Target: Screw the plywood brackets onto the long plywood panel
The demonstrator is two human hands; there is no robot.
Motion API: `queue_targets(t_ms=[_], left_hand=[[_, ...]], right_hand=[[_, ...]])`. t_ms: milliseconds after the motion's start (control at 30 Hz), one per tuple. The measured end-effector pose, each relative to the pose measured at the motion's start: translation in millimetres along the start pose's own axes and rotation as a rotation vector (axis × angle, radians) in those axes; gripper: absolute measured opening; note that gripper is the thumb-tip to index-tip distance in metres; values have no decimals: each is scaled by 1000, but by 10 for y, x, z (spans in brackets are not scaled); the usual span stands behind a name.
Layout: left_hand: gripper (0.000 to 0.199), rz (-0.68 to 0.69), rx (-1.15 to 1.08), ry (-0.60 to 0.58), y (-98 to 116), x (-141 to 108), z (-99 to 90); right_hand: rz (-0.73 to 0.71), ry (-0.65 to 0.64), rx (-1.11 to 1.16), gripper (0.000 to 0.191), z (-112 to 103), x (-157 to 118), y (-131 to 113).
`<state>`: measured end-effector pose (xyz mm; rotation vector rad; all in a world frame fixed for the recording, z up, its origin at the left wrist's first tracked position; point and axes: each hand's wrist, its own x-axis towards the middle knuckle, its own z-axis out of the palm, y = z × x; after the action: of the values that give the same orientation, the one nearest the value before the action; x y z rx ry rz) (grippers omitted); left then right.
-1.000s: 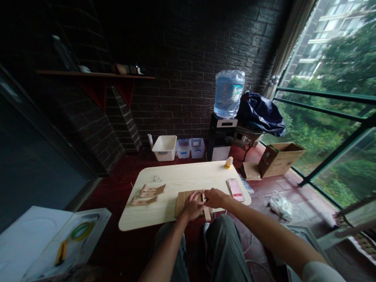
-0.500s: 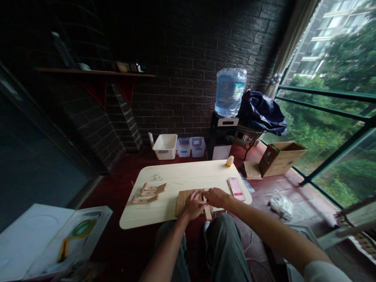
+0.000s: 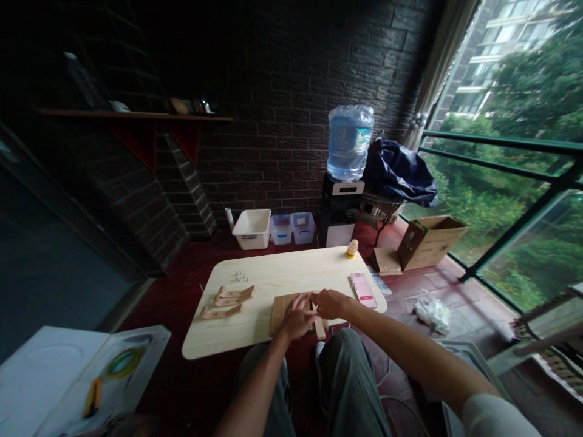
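Note:
At the table's near edge, both my hands meet over a small wooden piece (image 3: 319, 329) that lies on a brown cardboard sheet (image 3: 278, 309). My left hand (image 3: 296, 320) presses down there, fingers stretched over the cardboard and thumb against the wood, steadying it. My right hand (image 3: 331, 303) is closed beside the left fingertips, knuckles up; whatever it pinches is hidden beneath the fingers. To the left lie wooden pieces with angled ends, one group (image 3: 234, 296) behind a single piece (image 3: 221, 312). Behind them are several small metal hooks or screws (image 3: 239, 277).
On the pale table (image 3: 282, 273) are a pink-screened phone (image 3: 363, 291) and a yellow-based small bottle (image 3: 352, 249). An opened white case (image 3: 132, 376) with a yellow cutter sits at lower left. Bins (image 3: 252, 230), a water dispenser (image 3: 341, 206) and a cardboard box (image 3: 428, 243) stand beyond.
The view has shifted slightly, so the room appears a little further left. Both hands stay at the wooden piece, with hardly any change in their grip.

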<state>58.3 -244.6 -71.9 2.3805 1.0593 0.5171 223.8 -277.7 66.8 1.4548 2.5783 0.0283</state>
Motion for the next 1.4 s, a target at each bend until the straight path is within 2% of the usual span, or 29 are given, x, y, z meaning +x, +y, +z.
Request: queue_targets(t_ms=[100,233,433,567,700,833,967,1033,1167,1267,1400], left_hand=[[26,3,-13,14,2,-15,-2],[23,1,-8,14,-2,-23,-6],[26,5,-1,9,-23,-9,3],[27,-11,0,-9,-44,1,24],[25,-32,9,-11,-59,10,40],[26,-32,6,-5,-55,9,38],[25,-40,-15,-4,-14,-5,7],[25,-36,-25,-2,8,-14,-12],[24,0,-13,11,12,-21,-24],[24,18,-7,20,-15,-21,-8],[24,3,-1,24,-25,-25,-3]], right_hand=[[-102,-64,-2,26,-69,2,29],[-126,-55,-21,27,-81,1,6],[-62,-94,33,35,-91,27,-6],[77,-155,128,37,-119,34,21],[183,-152,191,38,-136,-31,6],[136,-109,223,47,-205,-104,4],[27,-115,160,35,-245,-101,23],[0,-109,95,29,-219,-80,15],[-35,-70,27,35,-121,-29,-35],[-3,-77,25,39,-78,12,-55],[116,-130,101,36,-70,42,-37]])
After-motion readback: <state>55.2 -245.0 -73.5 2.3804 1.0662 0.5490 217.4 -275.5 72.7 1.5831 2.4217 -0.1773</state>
